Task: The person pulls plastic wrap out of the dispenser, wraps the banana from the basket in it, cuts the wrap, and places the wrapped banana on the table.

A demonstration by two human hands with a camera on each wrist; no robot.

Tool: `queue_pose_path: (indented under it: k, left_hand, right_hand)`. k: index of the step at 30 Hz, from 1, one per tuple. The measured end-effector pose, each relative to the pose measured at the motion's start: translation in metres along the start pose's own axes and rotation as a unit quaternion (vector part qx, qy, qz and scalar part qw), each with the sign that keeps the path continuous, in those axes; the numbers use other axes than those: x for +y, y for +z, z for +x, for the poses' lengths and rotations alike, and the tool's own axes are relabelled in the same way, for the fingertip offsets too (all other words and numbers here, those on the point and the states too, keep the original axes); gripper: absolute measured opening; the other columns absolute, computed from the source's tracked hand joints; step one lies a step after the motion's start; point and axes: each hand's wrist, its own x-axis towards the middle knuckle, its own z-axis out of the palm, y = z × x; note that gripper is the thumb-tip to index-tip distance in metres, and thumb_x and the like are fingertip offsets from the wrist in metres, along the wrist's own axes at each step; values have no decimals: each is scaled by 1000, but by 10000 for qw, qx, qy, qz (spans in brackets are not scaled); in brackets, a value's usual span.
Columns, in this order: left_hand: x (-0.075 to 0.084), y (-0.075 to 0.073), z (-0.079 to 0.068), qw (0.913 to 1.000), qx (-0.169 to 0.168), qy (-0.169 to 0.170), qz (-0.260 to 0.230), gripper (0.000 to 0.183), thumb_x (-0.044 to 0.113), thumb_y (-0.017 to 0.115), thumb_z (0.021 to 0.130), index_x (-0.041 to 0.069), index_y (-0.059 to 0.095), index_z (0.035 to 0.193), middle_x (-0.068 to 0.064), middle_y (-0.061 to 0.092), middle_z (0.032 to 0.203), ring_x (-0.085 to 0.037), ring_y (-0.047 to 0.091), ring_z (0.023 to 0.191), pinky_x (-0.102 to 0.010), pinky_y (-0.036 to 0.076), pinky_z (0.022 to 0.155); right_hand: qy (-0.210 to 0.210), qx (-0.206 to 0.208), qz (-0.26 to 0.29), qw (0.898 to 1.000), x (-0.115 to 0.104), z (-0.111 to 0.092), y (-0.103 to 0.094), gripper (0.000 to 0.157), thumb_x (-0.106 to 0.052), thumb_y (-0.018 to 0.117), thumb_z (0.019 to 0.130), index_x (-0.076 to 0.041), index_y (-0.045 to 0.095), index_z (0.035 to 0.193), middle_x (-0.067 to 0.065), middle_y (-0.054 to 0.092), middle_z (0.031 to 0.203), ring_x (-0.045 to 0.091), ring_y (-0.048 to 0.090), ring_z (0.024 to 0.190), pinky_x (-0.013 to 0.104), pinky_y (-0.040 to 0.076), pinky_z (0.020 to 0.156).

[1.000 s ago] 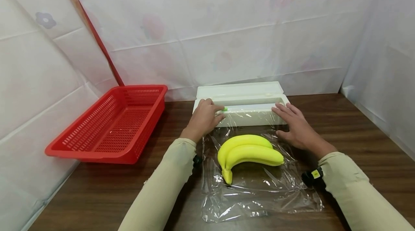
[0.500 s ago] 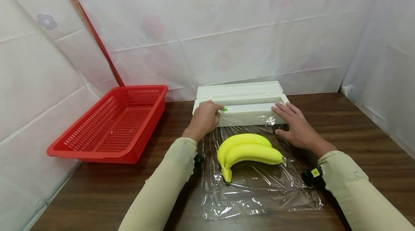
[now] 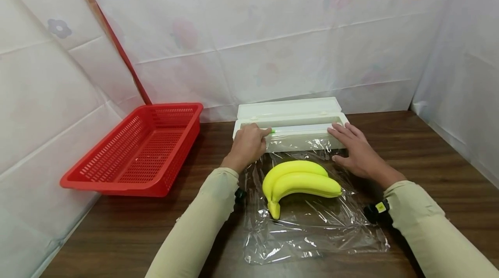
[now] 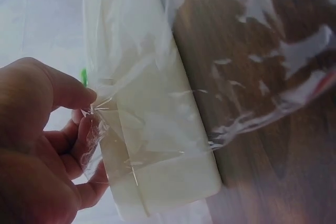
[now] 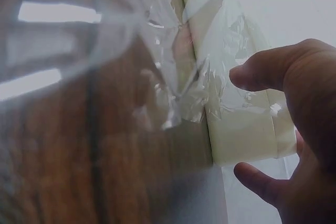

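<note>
A long white cling film dispenser [image 3: 300, 143] stands at the back of the table with its lid [image 3: 288, 108] raised. At its left part my left hand [image 3: 248, 143] pinches the edge of the cling film [image 4: 94, 140], close to a small green slider [image 3: 273, 130]. My right hand [image 3: 358, 152] rests its straight fingers on the dispenser's right end, thumb apart. Clear cling film [image 3: 280, 243] runs from the dispenser toward me over the table. A bunch of yellow bananas [image 3: 302, 185] lies on the film, its stem pointing to the near left.
A red plastic basket [image 3: 169, 178] stands on the left of the brown wooden table [image 3: 421, 156]. White patterned sheets [image 3: 280, 31] hang behind and at both sides.
My left hand has drawn its thumb in and pinches the film beside the slider. The film near the dispenser looks tauter. The right hand and bananas stay almost in place.
</note>
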Motion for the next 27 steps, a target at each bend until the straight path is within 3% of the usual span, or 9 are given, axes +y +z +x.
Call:
queue_pose_path:
  k: [8,14,17,23,27]
  left_hand:
    - [-1,-3,1,9999,-137,99,-28,60,1,52,86,34,62,135,-6,56,77,-20,45,64,-34,39,49]
    - [-1,-10,3,9977,-676,81,29,76,-3,49,81,41,53,142,4,31,54,-14,17,54,-27,21,43]
    - [0,-13,5,9958,-907,101,106,78,-4,47,82,43,50,144,6,21,49,-13,10,54,-26,16,44]
    - [1,-17,7,9920,-1212,197,293,76,-2,47,86,42,46,148,4,28,54,-13,14,56,-26,18,46]
    - [1,-15,5,9924,-1170,195,340,76,-1,49,87,43,45,148,1,37,63,-14,19,59,-27,22,46]
  right_hand:
    - [-127,89,16,9999,2,1,1,76,-11,77,87,-1,38,151,23,30,158,49,13,146,69,15,110]
    - [-191,123,75,9997,2,2,4,76,-10,78,86,-1,39,151,25,31,157,51,14,145,70,15,110]
    - [-127,98,73,9998,2,2,5,76,-10,77,86,-1,39,151,23,30,158,49,13,146,69,15,110]
    - [-54,17,44,10000,3,2,6,76,-11,77,87,-2,37,152,23,28,159,49,12,146,69,14,110]
    - [-74,18,48,10000,3,2,6,76,-12,76,88,-2,37,152,23,28,159,49,12,146,69,14,111]
